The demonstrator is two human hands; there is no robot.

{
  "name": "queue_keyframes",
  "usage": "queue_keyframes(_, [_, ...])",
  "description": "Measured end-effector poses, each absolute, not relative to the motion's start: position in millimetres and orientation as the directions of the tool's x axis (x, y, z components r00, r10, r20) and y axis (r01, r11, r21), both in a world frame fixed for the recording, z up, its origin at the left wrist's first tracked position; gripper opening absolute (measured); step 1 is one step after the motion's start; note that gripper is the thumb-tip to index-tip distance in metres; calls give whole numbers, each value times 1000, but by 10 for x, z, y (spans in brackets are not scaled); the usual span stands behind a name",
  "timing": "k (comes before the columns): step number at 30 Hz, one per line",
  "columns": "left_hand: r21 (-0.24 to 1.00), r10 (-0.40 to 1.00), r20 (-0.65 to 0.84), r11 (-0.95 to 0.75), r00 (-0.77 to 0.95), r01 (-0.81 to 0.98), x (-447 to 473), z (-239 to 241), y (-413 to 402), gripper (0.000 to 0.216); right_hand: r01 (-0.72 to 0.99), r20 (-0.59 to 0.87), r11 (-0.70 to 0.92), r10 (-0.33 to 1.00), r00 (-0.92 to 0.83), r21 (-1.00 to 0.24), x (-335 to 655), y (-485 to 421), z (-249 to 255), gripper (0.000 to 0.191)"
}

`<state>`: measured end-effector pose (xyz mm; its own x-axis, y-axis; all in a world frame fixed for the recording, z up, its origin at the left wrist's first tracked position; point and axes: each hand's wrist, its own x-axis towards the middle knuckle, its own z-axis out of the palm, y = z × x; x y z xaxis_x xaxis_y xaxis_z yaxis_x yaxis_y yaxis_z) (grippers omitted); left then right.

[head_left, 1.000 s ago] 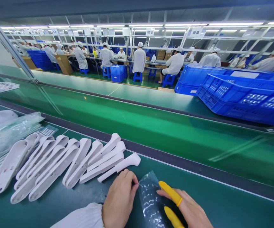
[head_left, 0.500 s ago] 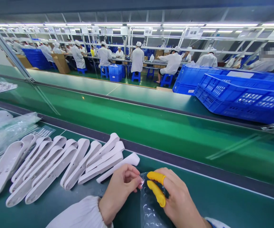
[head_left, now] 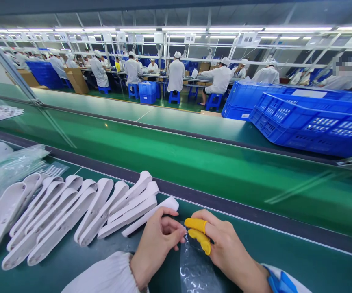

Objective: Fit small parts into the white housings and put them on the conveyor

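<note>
A strip of clear plastic film (head_left: 196, 266) with a bubble-like pattern hangs between my hands over the green bench. My left hand (head_left: 160, 244) pinches its upper edge with thumb and fingertips. Yellow finger cots cover the thumb and forefinger of my right hand (head_left: 221, 242), which are drawn together on the same edge beside the left fingertips. Whether the film is a bag or a single sheet I cannot tell. Just past my left hand lies a white curved plastic part (head_left: 153, 215), the nearest of a row of white handle-shaped shells (head_left: 69, 219).
Clear plastic bags (head_left: 14, 162) are heaped at the left. A transparent green-tinted panel (head_left: 164, 150) runs along the bench's far side. Blue crates (head_left: 313, 122) stand beyond it at right. People in white coats (head_left: 176, 75) sit at a line in the background.
The yellow-cotted fingers of my right hand have closed together and moved left, to the film's edge at my left fingertips. My left hand has shifted slightly right.
</note>
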<state>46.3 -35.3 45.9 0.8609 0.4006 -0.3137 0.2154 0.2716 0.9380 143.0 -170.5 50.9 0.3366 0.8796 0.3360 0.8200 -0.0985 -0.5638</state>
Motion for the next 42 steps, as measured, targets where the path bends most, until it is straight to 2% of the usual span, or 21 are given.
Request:
queue_keyframes(5, [934,382,-319,284,867,219,499,450,-363,39,877,293,-16,939,177,-481,1519,-1697,586,29])
queue_keyframes(10, [927,337,-337,285,879,246,544,435,-393,38,953,245,37,969,40,-301,1558,-1751,669,36])
queue_keyframes(13, [923,305,-348,274,886,269,568,423,-432,36,972,178,52,984,-11,-229,1570,-1782,733,32])
queue_keyframes(17, [923,270,-363,238,892,303,601,398,-499,33,986,28,4,1000,1,-167,1554,-1805,849,20])
queue_keyframes(21, [930,247,-359,172,900,324,637,387,-553,32,994,-46,-4,999,-1,-111,1563,-1868,886,16])
queue_keyframes(25, [945,260,-323,39,910,325,660,395,-592,23,981,-32,-69,997,64,-182,1620,-1989,790,17])
queue_keyframes(28, [943,305,-255,-131,917,306,654,416,-612,13,940,83,-136,982,170,-313,1677,-2064,692,22])
queue_keyframes(31, [901,324,-178,-326,929,286,614,453,-621,16,884,205,-133,947,247,-449,1721,-2095,622,21])
queue_keyframes(34, [819,323,-135,-495,937,289,551,493,-628,25,852,238,-121,931,275,-509,1727,-2096,585,19])
queue_keyframes(38, [702,307,-97,-653,947,284,506,516,-646,31,892,227,-150,937,267,-427,1693,-2059,541,19])
queue_keyframes(42, [615,290,-71,-740,954,271,520,502,-662,33,954,184,-215,950,254,-210,1668,-1970,486,17])
